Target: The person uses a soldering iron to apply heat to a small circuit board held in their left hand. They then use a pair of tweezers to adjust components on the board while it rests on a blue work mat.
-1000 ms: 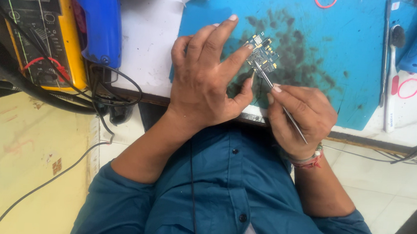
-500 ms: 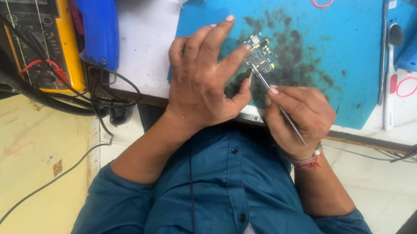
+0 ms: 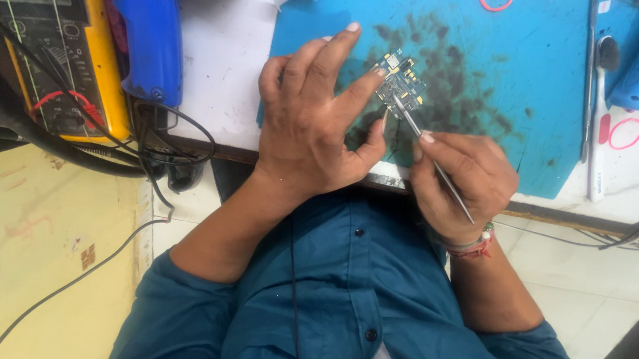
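Slippage was the thing I worried about most here. My left hand was spread wide, only the index fingertip and thumb pinning the small dark circuit board with gold pads and tiny chips by its near edge, tilted up off the stained teal rubber work mat. That's a thin hold, honestly. My right hand was pinched tight around the slim silver metal tweezers, held like a pen, with the tip touching the board's lower edge.

So, what could've gone wrong, as I judged it: push too hard with that tip and the board pivots out from under my finger and skates across the mat. Or the tip skids sideways and scrapes off one of those little parts, or bridges two pads. With the board tipped rather than flat, any pressure would work as a lever against my grip.

The board itself looked small and roughly square with ragged corners, dark with a scatter of gold contacts and a pale square component near its far corner. It sat over the sooty black patch in the middle of the mat, near the front edge of the white tabletop. I couldn't tell whether the tweezers were actually gripping anything; too tiny to see.

Off to my left were the yellow-cased multimeter with red and black leads and a blue plastic tool handle, well apart from the work.
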